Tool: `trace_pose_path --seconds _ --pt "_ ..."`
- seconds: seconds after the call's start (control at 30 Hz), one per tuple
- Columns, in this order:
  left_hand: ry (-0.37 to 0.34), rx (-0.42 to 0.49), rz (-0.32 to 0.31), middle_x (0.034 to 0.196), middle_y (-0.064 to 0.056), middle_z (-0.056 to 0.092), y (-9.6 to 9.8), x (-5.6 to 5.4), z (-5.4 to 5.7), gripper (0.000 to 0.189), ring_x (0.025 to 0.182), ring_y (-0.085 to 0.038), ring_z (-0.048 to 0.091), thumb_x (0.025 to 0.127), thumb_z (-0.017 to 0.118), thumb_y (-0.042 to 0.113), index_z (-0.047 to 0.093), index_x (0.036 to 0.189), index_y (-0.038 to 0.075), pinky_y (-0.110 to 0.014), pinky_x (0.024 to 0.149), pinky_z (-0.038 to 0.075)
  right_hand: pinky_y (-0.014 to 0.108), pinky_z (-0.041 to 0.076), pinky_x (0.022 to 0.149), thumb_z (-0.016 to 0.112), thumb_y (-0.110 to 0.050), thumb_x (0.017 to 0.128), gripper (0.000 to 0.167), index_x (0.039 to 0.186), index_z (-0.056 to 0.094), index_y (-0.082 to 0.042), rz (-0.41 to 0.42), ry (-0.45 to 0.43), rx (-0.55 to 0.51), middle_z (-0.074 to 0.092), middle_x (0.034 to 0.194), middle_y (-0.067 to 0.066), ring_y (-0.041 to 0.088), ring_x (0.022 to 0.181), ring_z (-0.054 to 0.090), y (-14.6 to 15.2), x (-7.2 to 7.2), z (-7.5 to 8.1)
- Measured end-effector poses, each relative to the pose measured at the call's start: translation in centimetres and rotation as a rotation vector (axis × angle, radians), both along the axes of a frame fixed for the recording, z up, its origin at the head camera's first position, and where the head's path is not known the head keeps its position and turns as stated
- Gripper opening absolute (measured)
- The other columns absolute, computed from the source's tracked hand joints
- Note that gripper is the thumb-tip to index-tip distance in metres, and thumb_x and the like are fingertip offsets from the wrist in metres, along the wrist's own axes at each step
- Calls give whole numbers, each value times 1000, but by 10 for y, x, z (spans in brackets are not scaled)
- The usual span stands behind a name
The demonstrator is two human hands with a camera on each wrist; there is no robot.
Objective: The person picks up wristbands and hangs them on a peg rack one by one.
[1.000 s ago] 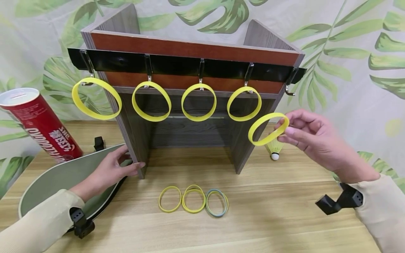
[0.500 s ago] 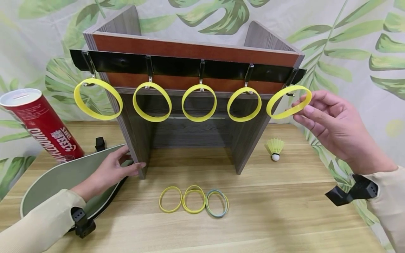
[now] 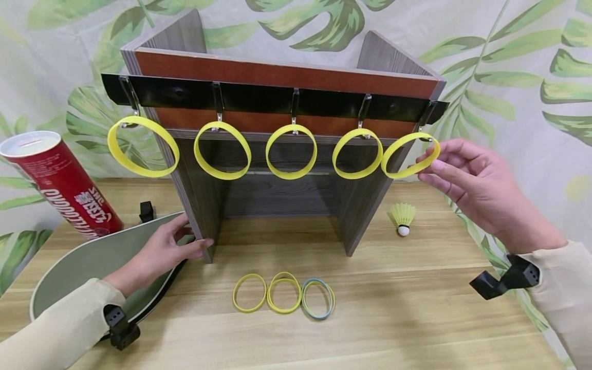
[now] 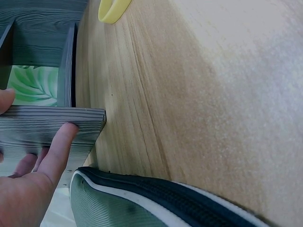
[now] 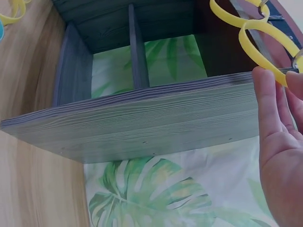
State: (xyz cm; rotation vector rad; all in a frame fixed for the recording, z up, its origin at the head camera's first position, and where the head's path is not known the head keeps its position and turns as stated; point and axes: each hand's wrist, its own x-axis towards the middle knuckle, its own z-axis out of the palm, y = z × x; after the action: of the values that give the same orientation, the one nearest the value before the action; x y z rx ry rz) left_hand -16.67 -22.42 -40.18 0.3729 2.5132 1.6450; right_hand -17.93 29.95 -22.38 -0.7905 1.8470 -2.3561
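My right hand (image 3: pixel 481 187) pinches a yellow silicone wristband (image 3: pixel 401 175) by its right side, thumb in front. The band's top overlaps the rightmost hook on the black strip (image 3: pixel 259 94); in the right wrist view the hook (image 5: pixel 297 60) shows inside the loop. Yellow wristbands, such as the leftmost band (image 3: pixel 143 171), hang from the other hooks. My left hand (image 3: pixel 159 252) grips the front edge of the grey wooden shelf's left side panel (image 3: pixel 191 190), thumb on the inner face and fingers outside, as the left wrist view (image 4: pixel 52 156) shows.
Several wristbands lie on the table in front of the shelf: a yellow band (image 3: pixel 250 310), a yellow pair (image 3: pixel 283 310) and a blue band (image 3: pixel 319 317) over a yellow one. A green zippered case (image 3: pixel 92 267) and red canister (image 3: pixel 69 190) stand left; a shuttlecock (image 3: pixel 403 218) lies right.
My right hand has carried the wristband up to the rightmost hook, then slightly left and down, so its loop now surrounds the hook tip. The left hand stays on the panel.
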Motion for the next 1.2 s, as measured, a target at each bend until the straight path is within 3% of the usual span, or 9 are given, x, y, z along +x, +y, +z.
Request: trace_pose_path --seconds 0.43,0.6,0.77,0.83,1.0,1.1,1.2 --pt "2 -2 -8 144 -26 52 -1 -1 0 61 111 0 59 100 71 12 42 154 5 -25 80 65 33 63 96 43 17 103 30 120 66 9 28 -7 70 75 116 15 25 104 76 1 0 -5" --pt "5 3 -10 144 -25 53 -1 0 0 62 109 0 60 100 71 11 41 155 4 -25 79 65 32 62 98 43 15 105 31 122 66 7 79 -43 124 76 117 14 25 108 77 1 1 -11" --pt "18 7 -11 141 -24 54 0 0 1 63 108 1 60 100 71 10 41 155 4 -27 79 66 30 61 101 43 12 106 34 128 66 0 151 -70 268 78 120 11 22 113 76 -4 5 -23" --pt "24 6 -11 139 -23 54 0 -1 0 62 108 1 61 100 71 10 42 154 4 -29 78 67 29 62 98 48 9 106 30 128 65 -1 144 -62 369 79 118 8 19 111 77 -10 8 -28" --pt "29 7 -13 137 -22 55 -1 -1 0 61 108 1 61 100 71 9 42 154 3 -28 78 67 28 64 93 58 0 105 24 125 60 11 129 -50 585 80 113 5 17 107 78 -33 8 -43" --pt "28 6 -10 136 -22 55 -1 -1 -1 61 108 0 61 100 71 9 42 153 3 -27 78 66 31 64 95 60 -4 105 31 128 56 16 178 -105 623 79 113 8 18 108 77 -49 4 -55" --pt "28 6 -9 134 -18 57 -1 -1 -2 60 108 0 61 99 72 10 44 152 3 -27 78 66 33 64 95 63 -7 105 31 129 57 12 226 -158 651 76 114 12 17 105 77 -68 1 -67"
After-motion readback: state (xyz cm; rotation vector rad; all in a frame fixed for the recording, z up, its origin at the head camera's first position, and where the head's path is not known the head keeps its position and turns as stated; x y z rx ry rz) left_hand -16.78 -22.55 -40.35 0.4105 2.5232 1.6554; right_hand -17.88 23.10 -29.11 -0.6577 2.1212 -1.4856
